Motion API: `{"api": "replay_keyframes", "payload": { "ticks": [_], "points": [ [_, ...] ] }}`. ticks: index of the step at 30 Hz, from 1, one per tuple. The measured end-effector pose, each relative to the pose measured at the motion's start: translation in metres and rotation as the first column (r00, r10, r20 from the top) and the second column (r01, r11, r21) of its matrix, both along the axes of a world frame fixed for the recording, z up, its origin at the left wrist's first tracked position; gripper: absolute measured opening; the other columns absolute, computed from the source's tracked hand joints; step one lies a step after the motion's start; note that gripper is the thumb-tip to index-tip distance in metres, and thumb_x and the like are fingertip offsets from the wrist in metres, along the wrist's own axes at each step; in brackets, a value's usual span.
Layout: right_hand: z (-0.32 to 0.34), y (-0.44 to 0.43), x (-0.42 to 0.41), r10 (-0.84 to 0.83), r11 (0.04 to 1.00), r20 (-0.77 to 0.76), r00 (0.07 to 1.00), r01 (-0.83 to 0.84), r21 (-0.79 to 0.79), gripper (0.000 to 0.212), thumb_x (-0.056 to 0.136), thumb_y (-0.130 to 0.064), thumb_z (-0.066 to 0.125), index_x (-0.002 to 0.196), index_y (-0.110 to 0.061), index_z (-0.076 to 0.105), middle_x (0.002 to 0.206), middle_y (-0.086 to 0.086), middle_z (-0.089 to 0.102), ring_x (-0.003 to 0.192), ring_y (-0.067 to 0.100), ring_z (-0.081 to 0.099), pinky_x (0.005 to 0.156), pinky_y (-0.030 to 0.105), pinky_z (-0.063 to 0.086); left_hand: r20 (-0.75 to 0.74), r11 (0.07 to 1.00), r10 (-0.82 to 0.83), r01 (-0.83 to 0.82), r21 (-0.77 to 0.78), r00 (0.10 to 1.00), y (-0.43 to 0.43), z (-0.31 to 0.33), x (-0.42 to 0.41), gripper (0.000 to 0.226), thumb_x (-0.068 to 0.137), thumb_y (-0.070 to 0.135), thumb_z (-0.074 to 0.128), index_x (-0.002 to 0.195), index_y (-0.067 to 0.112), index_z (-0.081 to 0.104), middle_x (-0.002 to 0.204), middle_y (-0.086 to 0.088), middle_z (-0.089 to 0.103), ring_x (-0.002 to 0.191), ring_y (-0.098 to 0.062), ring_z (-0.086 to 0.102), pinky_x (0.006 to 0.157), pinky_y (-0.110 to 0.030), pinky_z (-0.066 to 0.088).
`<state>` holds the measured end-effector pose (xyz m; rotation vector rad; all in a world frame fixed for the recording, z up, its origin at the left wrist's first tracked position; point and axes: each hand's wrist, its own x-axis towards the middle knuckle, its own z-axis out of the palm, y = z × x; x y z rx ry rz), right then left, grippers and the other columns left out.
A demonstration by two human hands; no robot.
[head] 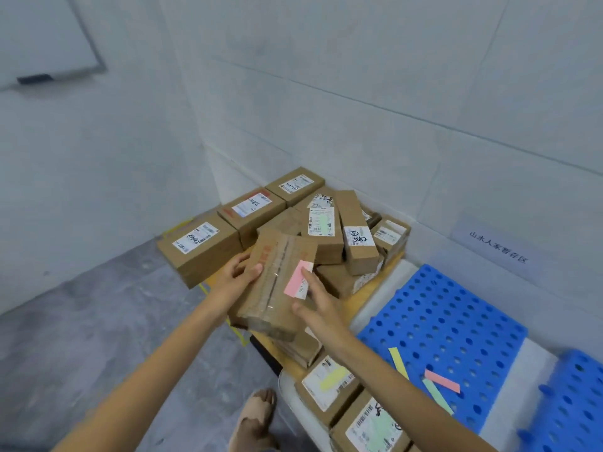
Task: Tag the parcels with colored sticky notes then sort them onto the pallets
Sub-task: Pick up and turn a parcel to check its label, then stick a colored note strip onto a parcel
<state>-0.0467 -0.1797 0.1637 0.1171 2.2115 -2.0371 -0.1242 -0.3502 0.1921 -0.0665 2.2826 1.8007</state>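
A brown cardboard parcel point(277, 282) is tilted up in front of me above the pile. My left hand point(238, 272) grips its left edge, thumb on the top face. A pink sticky note point(297, 278) lies on the parcel's label, and my right hand point(318, 305) presses it with straight fingers. Behind it sits a pile of brown parcels point(326, 223), one carrying a green note point(322, 224). Two tagged parcels lie near my right forearm, one with a yellow note point(332, 379), one with a green note point(375, 432).
A blue perforated pallet point(456, 308) lies to the right with loose yellow point(398, 363), pink point(442, 381) and green point(437, 396) sticky notes on it. A second blue pallet point(574, 402) shows at the right edge. White walls close the corner. My foot point(257, 415) stands on grey floor.
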Motion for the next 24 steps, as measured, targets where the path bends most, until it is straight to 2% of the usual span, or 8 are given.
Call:
{"api": "replay_keyframes", "payload": {
  "ticks": [3,6,8,10,16,18,20,24],
  "points": [
    [0.001,-0.037,-0.055,0.006,0.998,0.053,0.999,-0.003,-0.056,0.066,0.095,-0.005,0.05,0.15,-0.025,0.02,0.158,-0.004,0.013,0.144,0.015,0.02,0.115,0.038,0.029,-0.007,0.998,-0.017,0.016,-0.067,1.0,-0.033,0.004,-0.054,0.044,0.093,0.026,0.059,0.135,0.018,0.047,0.117,0.003,0.052,0.096,-0.006,0.054,0.078,-0.017,0.042],
    [-0.009,-0.075,-0.117,-0.011,0.996,0.146,0.989,0.024,-0.09,0.069,0.093,-0.009,0.052,0.151,-0.025,0.017,0.156,-0.003,0.02,0.138,0.019,0.032,0.109,0.036,0.037,0.036,0.982,-0.071,0.076,-0.173,0.997,-0.064,-0.002,-0.118,0.048,0.097,0.028,0.054,0.141,0.016,0.041,0.119,0.005,0.046,0.105,-0.013,0.049,0.085,-0.021,0.04],
    [-0.02,-0.099,-0.152,-0.037,0.991,0.228,0.973,0.066,-0.118,0.07,0.093,-0.013,0.053,0.151,-0.026,0.016,0.155,-0.001,0.023,0.137,0.022,0.034,0.102,0.03,0.041,0.052,0.935,-0.159,0.167,-0.312,0.986,-0.085,-0.017,-0.16,0.044,0.098,0.033,0.051,0.139,0.018,0.045,0.128,0.009,0.047,0.113,-0.013,0.05,0.097,-0.026,0.039],
    [-0.032,-0.119,-0.176,-0.065,0.982,0.326,0.943,0.118,-0.147,0.069,0.094,-0.012,0.051,0.152,-0.026,0.015,0.155,0.0,0.022,0.138,0.021,0.032,0.107,0.03,0.035,0.11,0.868,-0.247,0.271,-0.417,0.963,-0.101,-0.038,-0.193,0.046,0.097,0.039,0.051,0.138,0.02,0.048,0.139,0.002,0.051,0.122,-0.018,0.051,0.108,-0.036,0.036],
    [-0.058,-0.157,-0.218,-0.236,0.967,0.419,0.877,0.254,0.015,0.069,0.092,-0.001,0.047,0.152,-0.017,0.016,0.157,0.001,0.008,0.141,0.018,0.022,0.108,0.021,0.031,0.141,0.73,-0.408,0.415,-0.542,0.902,-0.11,-0.091,-0.251,0.036,0.096,0.018,0.054,0.131,0.009,0.051,0.127,-0.009,0.056,0.121,-0.027,0.05,0.094,-0.027,0.033],
    [-0.064,-0.159,-0.23,-0.267,0.964,0.405,0.875,0.236,0.124,0.062,0.092,0.003,0.043,0.149,-0.009,0.022,0.15,0.007,0.018,0.136,0.02,0.027,0.099,0.013,0.028,0.131,0.67,-0.485,0.464,-0.579,0.865,-0.108,-0.099,-0.261,0.04,0.095,0.015,0.055,0.134,0.009,0.048,0.127,-0.008,0.055,0.122,-0.026,0.049,0.095,-0.025,0.032],
    [-0.071,-0.16,-0.24,-0.291,0.953,0.404,0.867,0.226,0.201,0.058,0.093,0.003,0.042,0.148,-0.005,0.024,0.147,0.009,0.021,0.134,0.023,0.028,0.096,0.014,0.026,0.123,0.595,-0.568,0.51,-0.622,0.814,-0.11,-0.111,-0.269,0.045,0.092,0.015,0.057,0.135,0.01,0.046,0.128,-0.01,0.056,0.121,-0.028,0.051,0.098,-0.027,0.035],
    [-0.082,-0.171,-0.248,-0.332,0.927,0.405,0.852,0.215,0.309,0.057,0.095,0.001,0.039,0.149,-0.005,0.02,0.157,0.01,0.005,0.145,0.023,0.01,0.11,0.02,0.017,0.161,0.503,-0.698,0.638,-0.583,0.698,-0.108,-0.134,-0.269,0.052,0.088,-0.006,0.048,0.139,-0.001,0.041,0.14,-0.014,0.045,0.13,-0.027,0.044,0.094,-0.005,0.021]
  ]
}}
